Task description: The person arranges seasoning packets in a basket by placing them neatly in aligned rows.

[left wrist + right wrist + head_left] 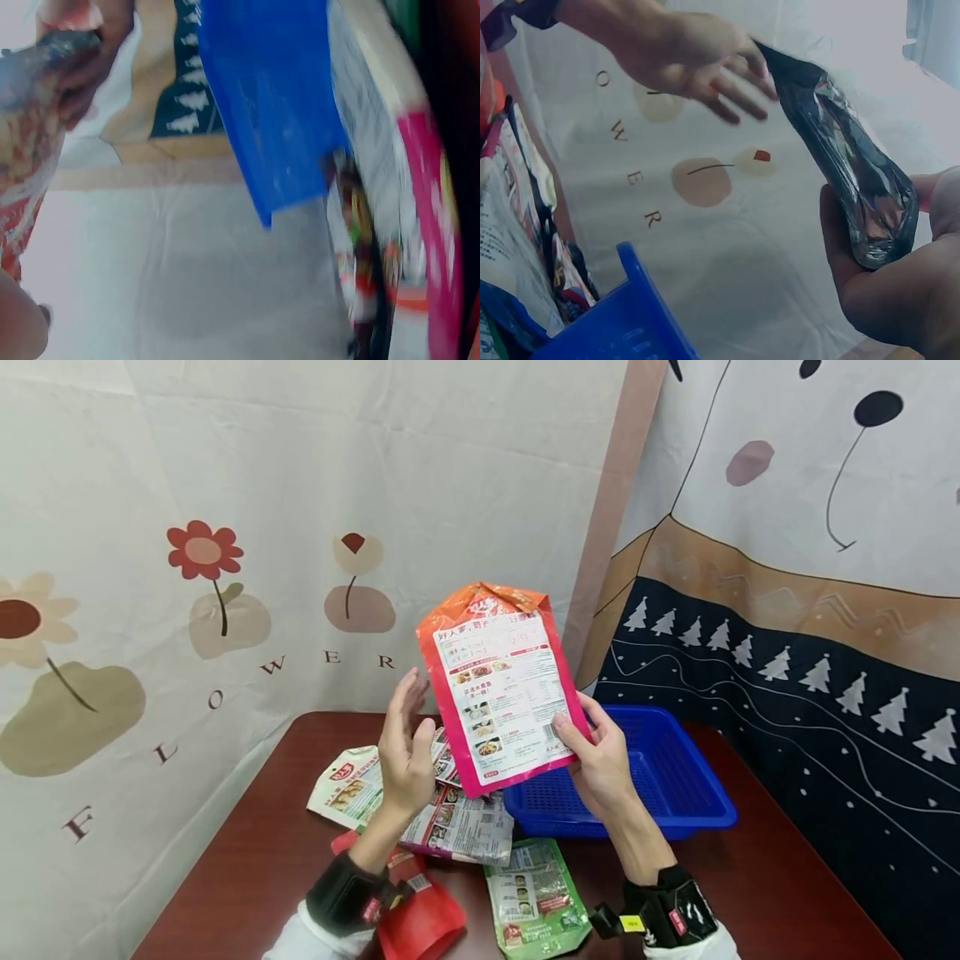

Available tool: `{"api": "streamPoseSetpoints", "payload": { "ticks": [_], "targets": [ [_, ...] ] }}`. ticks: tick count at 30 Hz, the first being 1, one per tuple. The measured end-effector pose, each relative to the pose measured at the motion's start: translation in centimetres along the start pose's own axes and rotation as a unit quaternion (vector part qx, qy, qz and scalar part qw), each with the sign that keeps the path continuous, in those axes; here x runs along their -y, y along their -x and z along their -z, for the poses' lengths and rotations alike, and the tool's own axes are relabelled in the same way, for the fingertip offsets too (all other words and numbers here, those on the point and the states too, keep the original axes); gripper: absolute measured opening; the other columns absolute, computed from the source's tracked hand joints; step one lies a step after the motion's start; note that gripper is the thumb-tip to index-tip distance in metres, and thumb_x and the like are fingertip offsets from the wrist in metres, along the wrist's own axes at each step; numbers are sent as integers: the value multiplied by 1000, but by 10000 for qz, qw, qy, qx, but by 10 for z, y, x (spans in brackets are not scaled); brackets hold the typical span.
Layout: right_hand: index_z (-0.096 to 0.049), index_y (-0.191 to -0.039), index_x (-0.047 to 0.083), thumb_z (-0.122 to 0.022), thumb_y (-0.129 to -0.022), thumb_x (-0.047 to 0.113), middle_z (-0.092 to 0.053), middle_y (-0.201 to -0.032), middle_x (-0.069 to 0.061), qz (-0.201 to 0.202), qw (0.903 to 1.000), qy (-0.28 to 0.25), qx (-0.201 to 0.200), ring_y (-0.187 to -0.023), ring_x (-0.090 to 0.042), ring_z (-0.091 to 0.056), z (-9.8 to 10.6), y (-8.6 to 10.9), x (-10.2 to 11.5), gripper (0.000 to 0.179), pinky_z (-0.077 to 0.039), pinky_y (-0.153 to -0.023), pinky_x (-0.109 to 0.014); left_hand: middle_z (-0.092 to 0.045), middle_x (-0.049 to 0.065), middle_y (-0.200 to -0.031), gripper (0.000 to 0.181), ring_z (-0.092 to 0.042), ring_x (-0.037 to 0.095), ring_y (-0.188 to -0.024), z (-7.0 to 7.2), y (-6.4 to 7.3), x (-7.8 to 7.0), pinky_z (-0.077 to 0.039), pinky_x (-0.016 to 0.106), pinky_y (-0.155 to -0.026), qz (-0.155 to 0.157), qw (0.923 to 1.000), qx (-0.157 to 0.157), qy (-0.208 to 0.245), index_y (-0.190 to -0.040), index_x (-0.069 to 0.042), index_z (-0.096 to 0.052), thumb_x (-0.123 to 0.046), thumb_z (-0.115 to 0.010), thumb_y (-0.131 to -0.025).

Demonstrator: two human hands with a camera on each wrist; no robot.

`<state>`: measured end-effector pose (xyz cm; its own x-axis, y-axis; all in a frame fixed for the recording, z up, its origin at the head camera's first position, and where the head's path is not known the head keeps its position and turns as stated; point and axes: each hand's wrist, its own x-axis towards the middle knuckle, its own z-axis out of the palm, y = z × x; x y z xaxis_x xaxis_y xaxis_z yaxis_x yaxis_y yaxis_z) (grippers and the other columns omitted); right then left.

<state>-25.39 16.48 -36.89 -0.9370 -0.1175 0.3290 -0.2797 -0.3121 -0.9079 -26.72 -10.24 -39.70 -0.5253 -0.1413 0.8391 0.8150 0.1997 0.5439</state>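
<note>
A red and orange food pouch (498, 693) with a white printed panel is held up above the table, its back facing the head camera. My right hand (600, 756) grips it by the lower right corner, thumb on the printed side. In the right wrist view the pouch (847, 157) shows edge-on, shiny and creased. Beside its left edge, my left hand (407, 760) is raised with fingers extended, holding nothing. From the right wrist, the left hand (697, 60) appears near the pouch's far end.
A blue plastic basket (705, 785) stands at the right on the dark red table (247, 860). Several other pouches lie in front: a white-green one (341, 785), a grey printed one (472, 831), a red one (423, 906) and a green one (540, 902). Printed cloth hangs behind.
</note>
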Motion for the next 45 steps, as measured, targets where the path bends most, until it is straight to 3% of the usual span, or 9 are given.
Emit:
{"api": "streamPoseSetpoints", "payload": {
  "ticks": [2, 5, 7, 10, 15, 21, 32, 45],
  "targets": [
    [-41, -166, 10, -60, -116, 10, -74, -137, 0, 170, 9998, 23, -92, -113, -14, -81, -1, 0, -2, 53, -70, -95, -33, -49, 18, -176, 65, -57, 24, -157, -3, 3, -7, -49, 28, -129, 873, 9917, 220, 917, -172, 0, -38, -5, -48, -109],
    [-41, -166, 10, -60, -116, 8, -73, -139, 0, 406, 9990, 26, -207, -116, -14, -80, -3, 0, -5, 53, -69, -97, -34, -43, 22, -178, 72, -57, 19, -153, -8, 5, -17, -54, 25, -122, 1855, 9583, 651, 2074, -177, -2, -27, -13, -49, -109],
    [-43, -165, 10, -61, -116, 6, -74, -139, 1, 553, 9981, 4, -257, -117, -14, -80, -6, 0, -7, 52, -69, -98, -34, -44, 27, -175, 76, -60, 15, -147, -12, 7, -21, -59, 26, -116, 2163, 9397, 918, 2484, -178, -3, -24, -14, -51, -107],
    [-44, -164, 8, -61, -115, 3, -76, -138, 3, 778, 9965, -69, -289, -117, -14, -81, -10, 2, -10, 52, -70, -96, -34, -55, 31, -165, 73, -71, 13, -136, -16, 10, -24, -65, 31, -108, 2312, 9288, 1270, 2603, -174, -3, -31, -10, -58, -107],
    [-46, -161, 4, -61, -112, -2, -80, -131, 2, 1147, 9930, -92, -270, -114, -13, -82, -16, 4, -18, 52, -71, -91, -33, -71, 21, -154, 65, -80, 16, -126, -22, 14, -28, -68, 36, -103, 2579, 9265, 1526, 2278, -163, -11, -49, -8, -76, -104],
    [-49, -159, 1, -62, -110, -7, -81, -127, 2, 1455, 9888, 131, -293, -108, -13, -84, -20, 5, -25, 52, -71, -87, -32, -79, 13, -144, 60, -83, 21, -121, -24, 15, -34, -69, 37, -98, 2854, 9317, 1314, 1824, -152, -18, -60, -12, -88, -98],
    [-50, -160, 0, -66, -109, -3, -81, -124, 3, 1674, 9807, 956, -338, -103, -11, -84, -17, 5, -31, 54, -71, -82, -30, -82, 9, -138, 53, -85, 27, -116, -21, 15, -32, -70, 38, -94, 2858, 9408, 1203, 1371, -146, -20, -67, -17, -90, -98],
    [-51, -159, -2, -68, -107, -3, -79, -128, 3, 1764, 9762, 1227, -301, -109, -9, -81, -17, 4, -33, 55, -70, -83, -26, -85, 7, -132, 49, -86, 22, -112, -19, 16, -28, -71, 37, -91, 2723, 9489, 1064, 1193, -141, -21, -71, -18, -91, -97]
  ]
}}
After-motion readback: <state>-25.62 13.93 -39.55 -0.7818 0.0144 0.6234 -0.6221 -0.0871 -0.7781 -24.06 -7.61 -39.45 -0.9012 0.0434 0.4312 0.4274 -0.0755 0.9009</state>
